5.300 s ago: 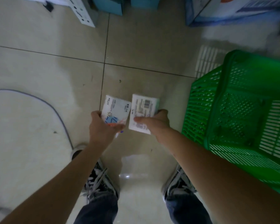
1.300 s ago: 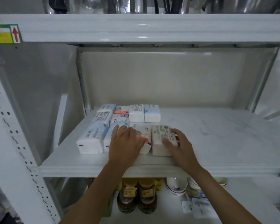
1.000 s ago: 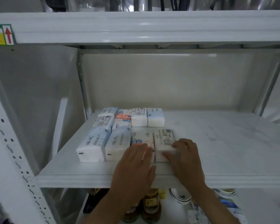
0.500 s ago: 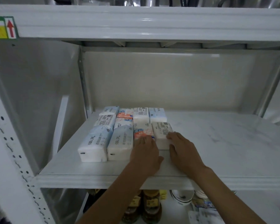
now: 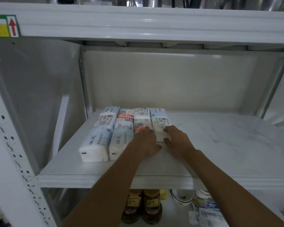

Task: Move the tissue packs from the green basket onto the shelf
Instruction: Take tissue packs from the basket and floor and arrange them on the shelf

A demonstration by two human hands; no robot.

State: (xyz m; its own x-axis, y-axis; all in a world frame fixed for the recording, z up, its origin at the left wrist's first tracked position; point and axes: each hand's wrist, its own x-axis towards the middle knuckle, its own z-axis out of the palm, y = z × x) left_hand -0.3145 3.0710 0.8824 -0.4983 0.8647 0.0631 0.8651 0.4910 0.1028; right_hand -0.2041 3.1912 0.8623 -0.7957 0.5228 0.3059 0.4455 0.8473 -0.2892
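Note:
Several tissue packs lie in rows at the left of the white shelf board [image 5: 220, 145]. My left hand [image 5: 146, 143] rests flat on the near end of a pack with orange print [image 5: 142, 125]. My right hand [image 5: 177, 140] lies on the near end of a white pack with a barcode [image 5: 161, 124], fingers on top and thumb at its front face. Both packs sit on the board, butted against the row behind. Two pale blue packs [image 5: 95, 143] lie to the left, nearer the front edge. The green basket is out of view.
The upper shelf's front rail [image 5: 138, 25] hangs overhead. A perforated white upright [image 5: 11, 153] stands at the left. Below the board are brown bottles [image 5: 143, 208], white bowls [image 5: 184, 196] and small packets. The board's right half is bare marble-patterned surface.
Both hands carried two packs from the floor by the basket up to the shelf, set them down, then slid them back against the rear row. The hands now sit further in.

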